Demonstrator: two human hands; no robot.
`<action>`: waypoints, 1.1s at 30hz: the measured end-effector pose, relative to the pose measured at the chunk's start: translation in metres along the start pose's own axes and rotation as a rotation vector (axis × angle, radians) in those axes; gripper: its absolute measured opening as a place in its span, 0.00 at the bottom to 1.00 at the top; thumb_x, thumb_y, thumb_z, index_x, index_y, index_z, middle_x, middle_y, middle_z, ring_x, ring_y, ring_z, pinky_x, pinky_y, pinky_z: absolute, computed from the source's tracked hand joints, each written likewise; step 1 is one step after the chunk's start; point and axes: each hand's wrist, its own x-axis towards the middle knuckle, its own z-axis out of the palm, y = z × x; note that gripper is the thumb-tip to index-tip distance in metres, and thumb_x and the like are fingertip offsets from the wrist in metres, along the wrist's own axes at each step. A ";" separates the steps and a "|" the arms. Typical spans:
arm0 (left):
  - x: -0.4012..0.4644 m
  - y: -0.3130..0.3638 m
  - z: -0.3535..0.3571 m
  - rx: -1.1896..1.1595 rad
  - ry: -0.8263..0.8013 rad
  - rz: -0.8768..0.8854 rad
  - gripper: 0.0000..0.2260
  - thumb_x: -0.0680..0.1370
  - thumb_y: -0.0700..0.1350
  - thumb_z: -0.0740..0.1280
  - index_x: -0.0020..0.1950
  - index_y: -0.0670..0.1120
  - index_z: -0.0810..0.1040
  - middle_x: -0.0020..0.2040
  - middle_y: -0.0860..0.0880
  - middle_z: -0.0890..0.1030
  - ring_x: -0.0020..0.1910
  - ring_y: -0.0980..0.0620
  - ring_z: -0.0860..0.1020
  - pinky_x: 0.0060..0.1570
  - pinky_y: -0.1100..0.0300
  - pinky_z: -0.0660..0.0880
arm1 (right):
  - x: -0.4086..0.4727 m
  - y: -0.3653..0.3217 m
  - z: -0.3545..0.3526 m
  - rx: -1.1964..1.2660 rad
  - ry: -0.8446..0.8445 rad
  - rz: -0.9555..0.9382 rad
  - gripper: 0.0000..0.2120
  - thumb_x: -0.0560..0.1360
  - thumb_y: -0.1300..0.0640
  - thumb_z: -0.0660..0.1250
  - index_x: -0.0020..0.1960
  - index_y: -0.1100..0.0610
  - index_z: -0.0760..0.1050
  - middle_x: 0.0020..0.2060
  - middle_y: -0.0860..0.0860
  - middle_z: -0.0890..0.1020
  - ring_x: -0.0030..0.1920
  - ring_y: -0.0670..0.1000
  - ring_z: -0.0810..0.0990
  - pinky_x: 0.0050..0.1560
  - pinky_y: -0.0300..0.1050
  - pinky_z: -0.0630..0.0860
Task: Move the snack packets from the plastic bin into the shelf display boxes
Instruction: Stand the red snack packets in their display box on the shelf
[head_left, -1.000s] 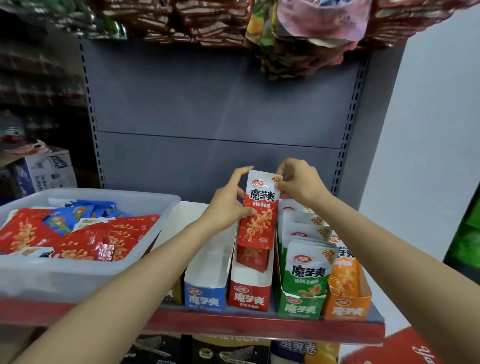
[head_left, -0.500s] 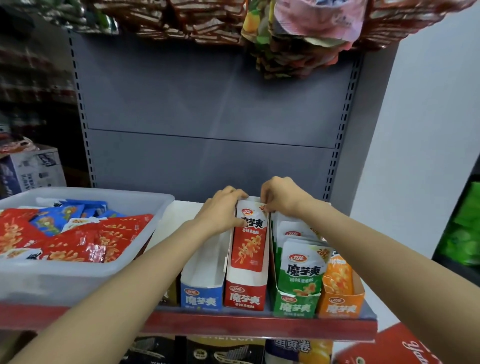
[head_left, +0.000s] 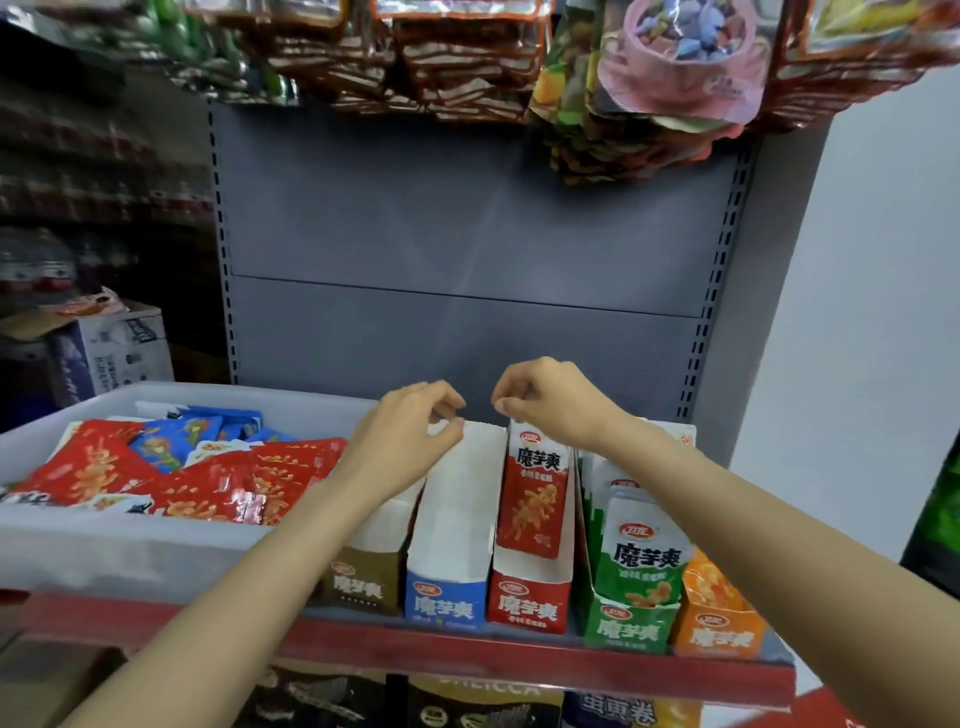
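A red snack packet (head_left: 535, 499) stands upright in the red display box (head_left: 527, 605) on the shelf. My right hand (head_left: 556, 408) is at the packet's top edge, thumb and fingertips pinched together on it. My left hand (head_left: 408, 439) hovers to the left, over the back of the blue display box (head_left: 447, 605), with loosely curled fingers that hold nothing. The translucent plastic bin (head_left: 156, 551) sits on the shelf at the left and holds several red and blue packets (head_left: 208, 483).
A brown box (head_left: 358, 587) stands left of the blue one. A green box (head_left: 626, 631) and an orange box (head_left: 719, 636), both with packets, stand at the right. Hanging snack bags (head_left: 649, 78) overhang the grey back panel. The red shelf edge (head_left: 519, 654) runs along the front.
Both hands lowered the red packet from above into the red box. My left hand then let go and moved left; my right hand stays at the packet's top.
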 end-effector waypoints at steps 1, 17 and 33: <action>-0.006 -0.010 -0.009 0.012 0.007 -0.035 0.08 0.77 0.49 0.64 0.55 0.52 0.77 0.48 0.57 0.79 0.49 0.57 0.77 0.49 0.57 0.75 | 0.002 -0.011 0.007 0.016 -0.006 -0.023 0.07 0.77 0.58 0.64 0.50 0.57 0.80 0.40 0.46 0.77 0.43 0.47 0.75 0.38 0.34 0.67; -0.054 -0.182 -0.122 0.162 -0.396 -0.431 0.34 0.69 0.53 0.75 0.72 0.49 0.67 0.70 0.52 0.70 0.67 0.51 0.70 0.60 0.65 0.65 | 0.094 -0.136 0.155 -0.110 -0.473 -0.090 0.23 0.78 0.52 0.63 0.71 0.56 0.65 0.67 0.57 0.71 0.66 0.57 0.70 0.63 0.46 0.65; -0.042 -0.213 -0.116 0.226 -0.402 -0.495 0.21 0.74 0.55 0.70 0.64 0.49 0.76 0.69 0.48 0.71 0.65 0.47 0.71 0.58 0.56 0.70 | 0.127 -0.158 0.187 0.202 -0.463 0.063 0.11 0.70 0.58 0.74 0.39 0.57 0.71 0.38 0.50 0.74 0.44 0.53 0.75 0.33 0.38 0.73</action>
